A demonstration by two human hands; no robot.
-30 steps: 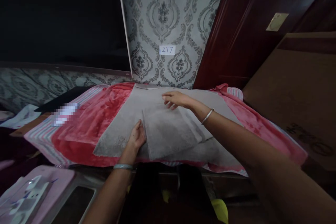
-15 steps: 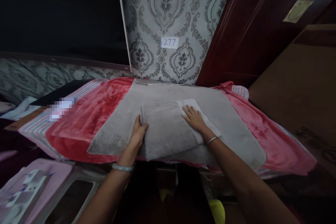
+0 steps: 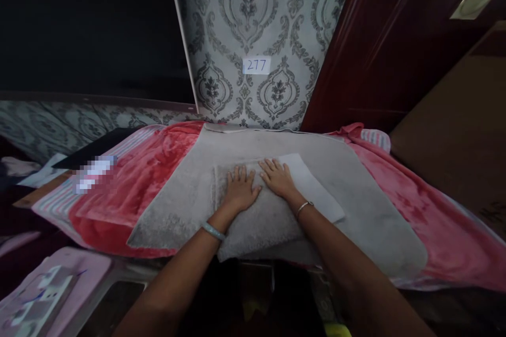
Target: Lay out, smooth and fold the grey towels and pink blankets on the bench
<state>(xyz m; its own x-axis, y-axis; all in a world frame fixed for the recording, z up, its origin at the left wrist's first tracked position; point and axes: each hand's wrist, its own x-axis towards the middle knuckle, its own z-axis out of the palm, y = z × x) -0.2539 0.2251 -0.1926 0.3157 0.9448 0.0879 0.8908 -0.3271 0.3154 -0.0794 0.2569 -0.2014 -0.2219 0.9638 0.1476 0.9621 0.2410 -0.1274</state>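
Note:
My left hand (image 3: 240, 190) lies flat with spread fingers on a folded grey plush cloth (image 3: 259, 226). Beside it, my right hand (image 3: 279, 179) also presses down flat, fingers stretched, close to the cloth's right edge. A white sheet (image 3: 314, 189), thin and flat, sticks out from under that right side; the rest of it is hidden. Both rest on a larger grey mat (image 3: 367, 216), whose lower left part looks fuzzy and darker. Under the mat spreads a red and pink plush blanket (image 3: 114, 205).
A dark screen (image 3: 90, 31) fills the upper left. A white power strip (image 3: 43, 295) rests on a pink board (image 3: 93, 260) at lower left. On the right stand a dark red door (image 3: 379, 37) and a cardboard box (image 3: 458, 126). A card marked 277 (image 3: 256, 65) is on the wall.
My left hand has moved from the grey cloth's left edge onto its top and spread out. My right hand has shifted slightly left, onto the cloth, and more of the white sheet shows.

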